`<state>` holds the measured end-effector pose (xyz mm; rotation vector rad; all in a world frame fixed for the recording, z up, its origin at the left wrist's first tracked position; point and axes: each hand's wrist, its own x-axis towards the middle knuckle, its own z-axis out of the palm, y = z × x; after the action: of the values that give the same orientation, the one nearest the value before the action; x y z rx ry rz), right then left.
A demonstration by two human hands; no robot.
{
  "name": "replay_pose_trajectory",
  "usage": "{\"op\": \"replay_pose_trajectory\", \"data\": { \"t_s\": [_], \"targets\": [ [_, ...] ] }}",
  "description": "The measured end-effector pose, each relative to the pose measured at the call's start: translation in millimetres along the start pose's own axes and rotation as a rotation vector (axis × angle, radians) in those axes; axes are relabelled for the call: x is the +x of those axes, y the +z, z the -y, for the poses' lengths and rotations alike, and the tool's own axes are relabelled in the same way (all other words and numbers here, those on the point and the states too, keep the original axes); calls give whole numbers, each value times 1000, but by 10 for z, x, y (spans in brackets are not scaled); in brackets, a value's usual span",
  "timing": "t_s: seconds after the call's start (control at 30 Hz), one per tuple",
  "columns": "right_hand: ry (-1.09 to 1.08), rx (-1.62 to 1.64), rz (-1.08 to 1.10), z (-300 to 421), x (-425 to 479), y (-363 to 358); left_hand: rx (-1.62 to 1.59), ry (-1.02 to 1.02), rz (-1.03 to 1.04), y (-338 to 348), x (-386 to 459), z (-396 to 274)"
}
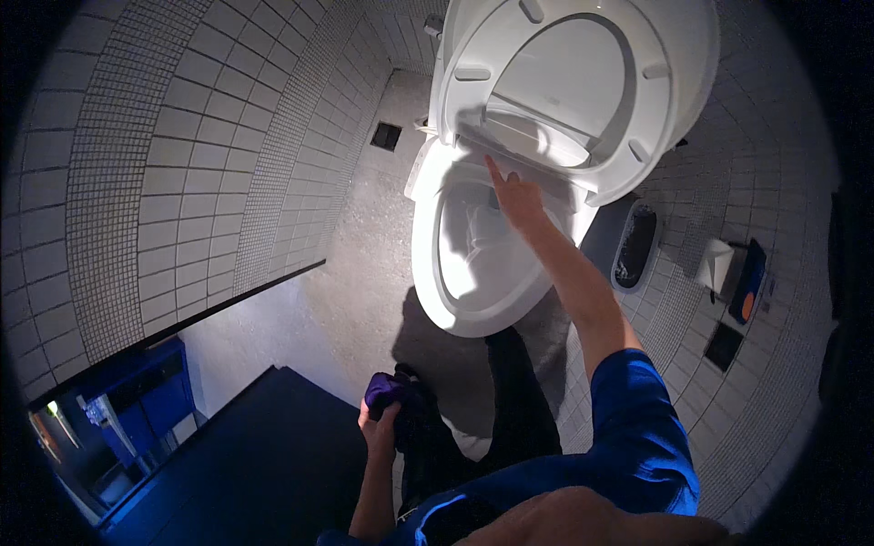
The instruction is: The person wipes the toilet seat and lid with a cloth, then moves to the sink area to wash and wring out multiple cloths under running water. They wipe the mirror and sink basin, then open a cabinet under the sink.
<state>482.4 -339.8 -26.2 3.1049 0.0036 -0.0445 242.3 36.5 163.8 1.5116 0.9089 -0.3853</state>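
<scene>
Before me stands a white toilet bowl point(430, 273), its seat point(471, 92) and lid point(696, 61) both raised. My right hand point(520, 194) is over the back of the bowl, index finger extended towards the rim near the seat hinges; it holds nothing visible, and whether the fingertip touches the ceramic I cannot tell. Low on the left, beside my legs, my left hand point(379, 420) grips a bunched purple cloth point(388, 390).
A toilet paper roll point(717, 266) hangs on the right tiled wall, near a dark long container point(635, 247). A floor drain point(386, 136) lies left of the toilet. A dark door point(259, 450) stands at lower left, with blue cabinets point(153, 396) beyond.
</scene>
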Motion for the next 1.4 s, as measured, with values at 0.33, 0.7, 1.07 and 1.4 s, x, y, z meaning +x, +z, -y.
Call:
{"op": "replay_pose_trajectory", "data": {
  "t_s": [0.33,0.7,1.07,1.4],
  "targets": [
    [793,994,-385,-1485,-868,-1038,1,-168,85,579,-415,115],
    [747,1731,-572,-2371,-27,-2091,123,46,19,-361,-399,506],
    [834,698,561,-629,-1625,-1899,-164,-12,-171,-2068,-153,127],
    [-26,1014,608,4192,-1132,-1514,-385,155,-268,-4469,982,-1211]
  ]
}}
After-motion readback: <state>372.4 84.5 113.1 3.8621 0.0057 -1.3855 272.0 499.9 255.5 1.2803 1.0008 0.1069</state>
